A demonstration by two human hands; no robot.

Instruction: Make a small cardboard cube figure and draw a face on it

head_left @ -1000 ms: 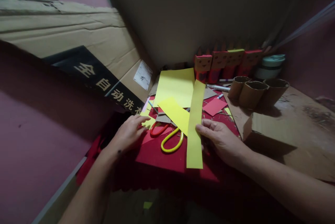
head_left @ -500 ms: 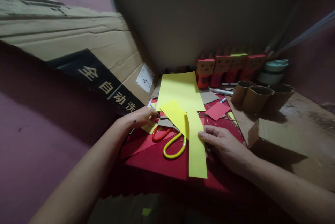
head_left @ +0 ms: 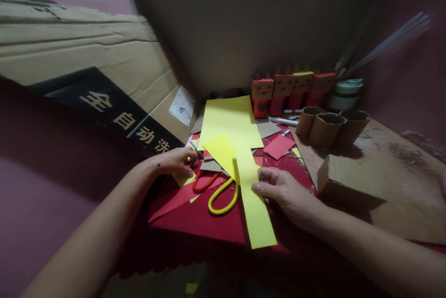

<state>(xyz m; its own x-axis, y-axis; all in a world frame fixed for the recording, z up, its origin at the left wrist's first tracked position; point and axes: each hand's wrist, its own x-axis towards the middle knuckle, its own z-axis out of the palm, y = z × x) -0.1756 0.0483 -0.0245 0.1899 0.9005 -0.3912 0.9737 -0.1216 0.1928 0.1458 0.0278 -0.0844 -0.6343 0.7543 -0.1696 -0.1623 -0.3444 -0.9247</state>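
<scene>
A long yellow paper strip [head_left: 254, 205] is pinched along its right edge by my right hand [head_left: 282, 189], thumb on top. Its far end meets a large yellow paper sheet [head_left: 226, 117]. My left hand [head_left: 179, 161] hovers over paper scraps at the left, thumb apart from loosely curled fingers, with nothing visible in it. Between the hands lie two loop handles, one red [head_left: 200, 185] and one yellow [head_left: 216, 210], seemingly of scissors whose blades are hidden. A folded or angled yellow paper piece [head_left: 221, 152] and a cardboard scrap [head_left: 211, 164] cover that part.
Several cardboard figures with drawn faces [head_left: 263, 89] stand at the back, beside a pale green lidded container [head_left: 344, 93]. Cardboard tubes [head_left: 327, 128] and a cardboard block [head_left: 348, 182] are on the right board. A large carton [head_left: 139, 66] leans at left. Red paper [head_left: 278, 146] lies on the red cloth.
The view has shifted slightly right. My left thumb has moved away from its fingers. The strip's near end has swung to the right, still in my right hand.
</scene>
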